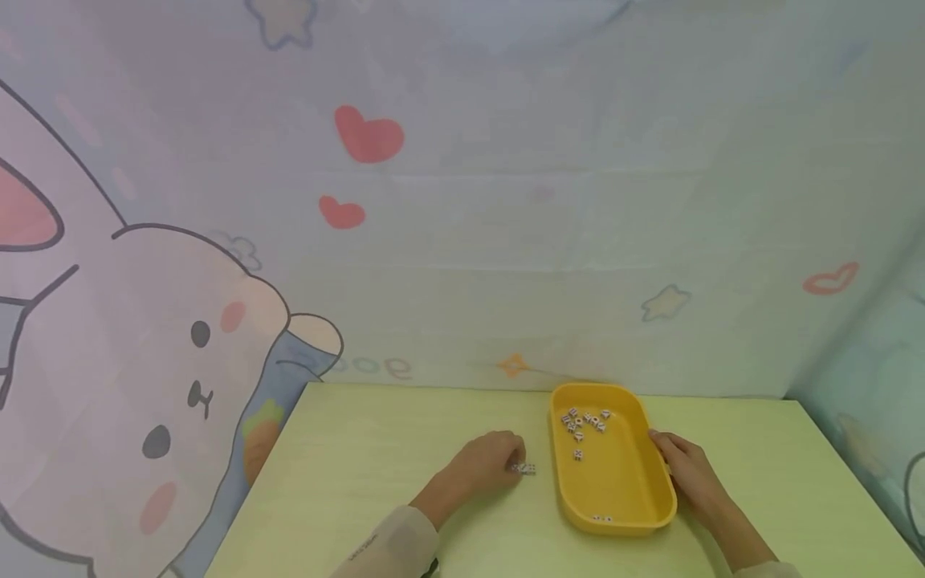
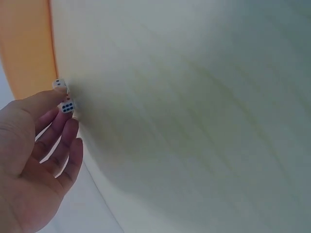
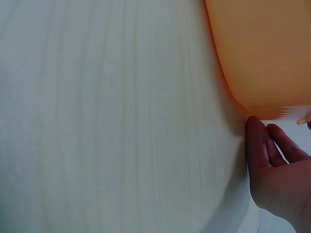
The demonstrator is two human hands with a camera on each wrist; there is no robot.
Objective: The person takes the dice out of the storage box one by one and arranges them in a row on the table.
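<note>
Just left of the yellow tray (image 1: 614, 522), my left hand (image 1: 486, 464) is low over the table. Its thumb and fingertips pinch a few small white dice (image 1: 523, 469) with dark pips. In the left wrist view, one die (image 2: 67, 107) shows six pips between thumb and fingers, and another die (image 2: 59, 83) shows just above the thumb tip. My right hand (image 1: 692, 475) holds the tray by its right side, thumb at the rim. From the right wrist, fingertips (image 3: 254, 127) lie against the tray's outer wall (image 3: 265, 63). Several dice (image 1: 578, 421) lie inside the tray's far end.
A few more dice (image 1: 602, 518) sit at the tray's near end, and a single die (image 1: 578, 455) lies by its left wall. The pale green table (image 1: 361, 449) extends to both sides. Behind it hangs a printed cloth (image 1: 470, 281) with a cartoon rabbit.
</note>
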